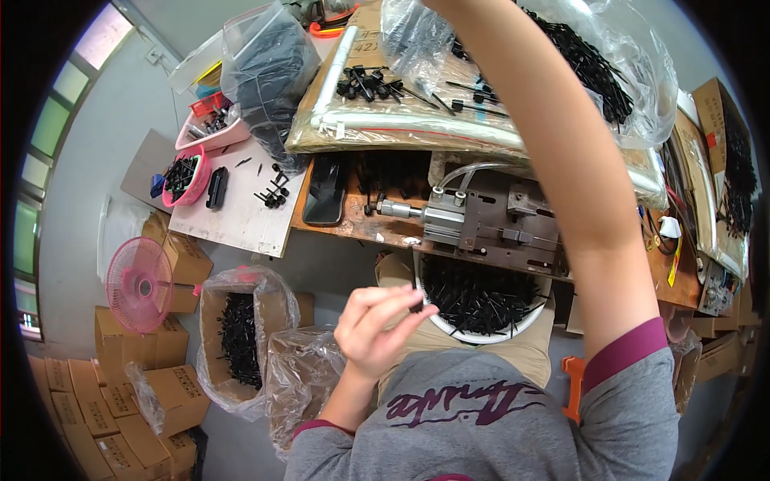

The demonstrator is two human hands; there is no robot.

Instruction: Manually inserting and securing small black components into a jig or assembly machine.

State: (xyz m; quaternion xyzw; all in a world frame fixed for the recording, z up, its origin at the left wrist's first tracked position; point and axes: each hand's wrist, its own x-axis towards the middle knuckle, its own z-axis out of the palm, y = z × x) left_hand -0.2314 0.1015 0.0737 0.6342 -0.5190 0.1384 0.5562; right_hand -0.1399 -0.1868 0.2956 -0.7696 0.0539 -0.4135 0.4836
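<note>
My left hand is closed, pinching a small black part between thumb and fingertips. It is held in front of the workbench, just left of a white tub full of thin black parts in my lap. My right arm reaches up across the bench and leaves the picture at the top, so the right hand is out of sight. Behind the tub, on the bench edge, sits a metal fixture with a silver air cylinder and clear tubes.
A wrapped cardboard platform carries loose black parts and a clear bag of them. A phone lies beside the fixture. To the left are a pink basket, a pink fan and a plastic-lined carton of black parts.
</note>
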